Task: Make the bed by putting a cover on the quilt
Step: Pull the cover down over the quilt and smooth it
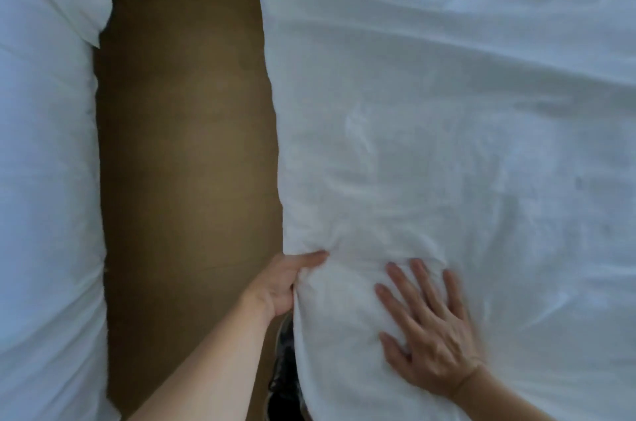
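Two bare hands meet at about 6 o'clock on a rumpled white cover [447, 117] that fills the view from 12 through 3 to 5 o'clock. We see our left hand [287, 283] at the cover's left edge. Its thumb is laid over the top of the fabric and its fingers curl out of sight beneath it, clamping a puffy fold where creases gather. Just to its 3 o'clock side, our right hand [426, 327] lies flat on the same padded bulge, fingers straight and spread apart, palm pressing down and holding nothing. The fabric under both hands is thick and soft; we cannot tell where the quilt ends and the cover begins. A strip of brown floor [186, 162] runs from 12 down to 7 o'clock, separating the cover from a second mass of white bedding [44, 179] at 9 o'clock. A dark patterned object [285, 351] peeks out between our left forearm and the cover's edge near 6 o'clock, too hidden to name.
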A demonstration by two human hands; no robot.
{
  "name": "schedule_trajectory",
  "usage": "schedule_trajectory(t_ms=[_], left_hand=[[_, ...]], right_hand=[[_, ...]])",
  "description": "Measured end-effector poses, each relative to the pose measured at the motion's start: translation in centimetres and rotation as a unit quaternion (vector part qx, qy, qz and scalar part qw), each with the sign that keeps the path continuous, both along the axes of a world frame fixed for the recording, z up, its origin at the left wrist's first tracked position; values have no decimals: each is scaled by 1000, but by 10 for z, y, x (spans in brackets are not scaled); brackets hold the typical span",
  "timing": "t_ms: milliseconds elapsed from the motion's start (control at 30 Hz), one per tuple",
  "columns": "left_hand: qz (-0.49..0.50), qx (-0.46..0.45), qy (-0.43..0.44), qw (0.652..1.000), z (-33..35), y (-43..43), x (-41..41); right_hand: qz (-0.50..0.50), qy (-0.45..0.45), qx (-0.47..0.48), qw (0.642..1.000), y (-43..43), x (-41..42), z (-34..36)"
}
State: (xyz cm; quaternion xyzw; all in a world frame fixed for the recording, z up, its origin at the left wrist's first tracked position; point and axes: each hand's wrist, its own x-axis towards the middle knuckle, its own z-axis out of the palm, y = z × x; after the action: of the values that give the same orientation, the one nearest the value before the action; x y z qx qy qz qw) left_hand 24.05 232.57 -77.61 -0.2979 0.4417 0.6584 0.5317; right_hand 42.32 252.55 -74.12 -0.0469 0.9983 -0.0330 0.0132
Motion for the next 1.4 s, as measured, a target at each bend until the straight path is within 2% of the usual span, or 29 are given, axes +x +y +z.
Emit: schedule_trajectory(t_ms=[67,133,233,333,400,467,533,633,733,800,900,967,1100,1200,1300,1333,1400], left_hand=[[36,36,11,999,10,20,-55],[40,60,59,996,23,43,-101],[19,7,81,997,21,46,-111],[-2,-12,34,999,23,34,-100],[-19,-12,20,1000,31,38,-121],[11,5,27,1000,38,53,-161],[44,47,45,997,40,68,-206],[-15,35,73,997,27,74,-236],[-40,19,1,999,17,65,-225],[-10,48,-7,999,28,78,-249],[50,89,56,993,28,111,-330],[58,90,77,991,21,120,-376],[-63,42,16,997,4,97,-388],[-45,63,5,997,4,95,-420],[58,118,49,990,2,102,-493],[55,131,66,988,6,106,-515],[-19,103,103,989,8,109,-541]], right_hand=[[-11,-3,-2,1000,1,-6,5],[-24,-1,-6,1000,-5,-7,14],[-61,23,-40,997,-9,-45,31],[-178,-17,-31,983,8,-142,41],[-243,-70,-30,967,22,-216,44],[-271,-98,-29,957,29,-275,40],[-285,-106,-34,952,26,-314,39],[-293,-110,-53,948,31,-356,40],[-294,-127,-45,946,56,-401,38],[-285,-147,-17,947,76,-437,34],[-278,-177,-1,944,89,-494,28],[-286,-169,-10,943,90,-526,27],[-314,-124,-18,941,94,-583,25],[-338,-80,-7,938,94,-612,18],[-343,-42,23,938,92,-616,8],[-343,-34,25,938,92,-614,6],[-340,-31,19,940,93,-612,4]])
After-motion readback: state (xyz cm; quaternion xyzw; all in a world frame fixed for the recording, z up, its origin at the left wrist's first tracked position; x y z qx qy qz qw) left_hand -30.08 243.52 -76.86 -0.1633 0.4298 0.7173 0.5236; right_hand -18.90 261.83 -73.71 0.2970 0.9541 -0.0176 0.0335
